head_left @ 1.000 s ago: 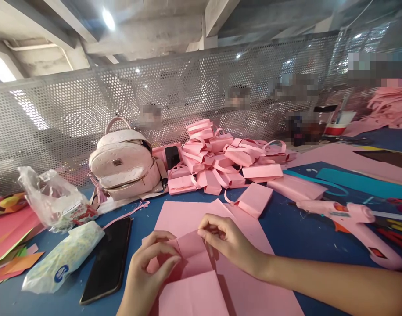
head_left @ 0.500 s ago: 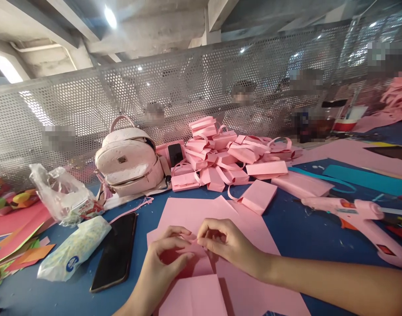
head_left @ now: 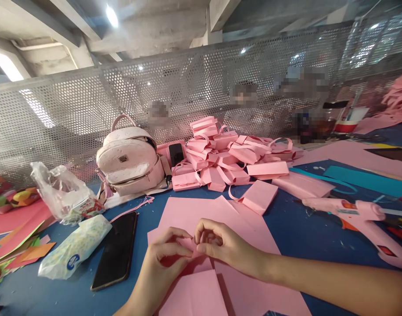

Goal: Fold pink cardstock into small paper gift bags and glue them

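A folded pink paper piece (head_left: 196,292) lies in front of me on larger pink sheets (head_left: 184,210). At its far end, my left hand (head_left: 166,259) pinches a raised pink flap between thumb and fingers. From the right, my right hand (head_left: 224,245) meets it, thumb and forefinger closed on the same flap. The fingertips of both hands nearly touch and partly hide the flap. Beyond them a small pink paper bag with a strip handle (head_left: 258,196) lies on the blue table.
Pink bags (head_left: 220,153) are heaped behind, beside a pale backpack (head_left: 128,160). A black phone (head_left: 117,250), tissue pack (head_left: 74,248) and plastic bag (head_left: 61,193) lie left. A pink glue gun (head_left: 362,219) and teal paper (head_left: 368,180) lie right. A perforated metal screen (head_left: 194,83) stands behind.
The fingers of my left hand have closed in on the flap, and my right fingertips have shifted slightly left onto it. The flap now stands up between them.
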The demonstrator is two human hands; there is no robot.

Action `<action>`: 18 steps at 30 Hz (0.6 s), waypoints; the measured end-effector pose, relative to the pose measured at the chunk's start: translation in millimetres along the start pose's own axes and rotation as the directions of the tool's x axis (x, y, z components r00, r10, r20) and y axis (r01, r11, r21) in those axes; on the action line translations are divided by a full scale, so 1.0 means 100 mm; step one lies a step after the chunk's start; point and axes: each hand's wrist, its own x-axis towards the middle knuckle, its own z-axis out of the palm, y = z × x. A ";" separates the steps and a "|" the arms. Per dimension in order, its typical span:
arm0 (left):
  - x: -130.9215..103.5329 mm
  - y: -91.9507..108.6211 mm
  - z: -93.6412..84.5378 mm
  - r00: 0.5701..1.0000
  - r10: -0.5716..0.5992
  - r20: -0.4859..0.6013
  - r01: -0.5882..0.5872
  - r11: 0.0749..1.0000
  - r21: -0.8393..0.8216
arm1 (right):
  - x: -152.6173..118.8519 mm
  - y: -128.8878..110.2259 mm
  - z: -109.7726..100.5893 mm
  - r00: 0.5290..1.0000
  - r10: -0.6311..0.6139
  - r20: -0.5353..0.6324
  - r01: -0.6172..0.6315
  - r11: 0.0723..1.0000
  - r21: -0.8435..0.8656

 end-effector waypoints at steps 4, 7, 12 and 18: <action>0.00 0.00 0.02 1.000 0.010 -0.012 -0.010 1.000 0.019 | 0.00 0.01 0.01 1.000 -0.011 -0.021 0.011 1.000 -0.013; 0.00 0.02 0.01 1.000 0.004 -0.010 -0.004 1.000 0.017 | 0.00 0.05 0.01 0.998 -0.043 -0.049 0.039 0.996 -0.076; 0.01 0.01 -0.03 0.996 -0.068 -0.054 0.070 0.997 0.039 | -0.01 0.07 -0.01 0.986 -0.147 -0.078 0.131 0.975 -0.179; 0.01 -0.05 -0.04 0.989 -0.112 -0.097 0.112 0.994 -0.007 | -0.03 0.14 -0.03 0.979 -0.197 -0.049 0.178 0.949 -0.259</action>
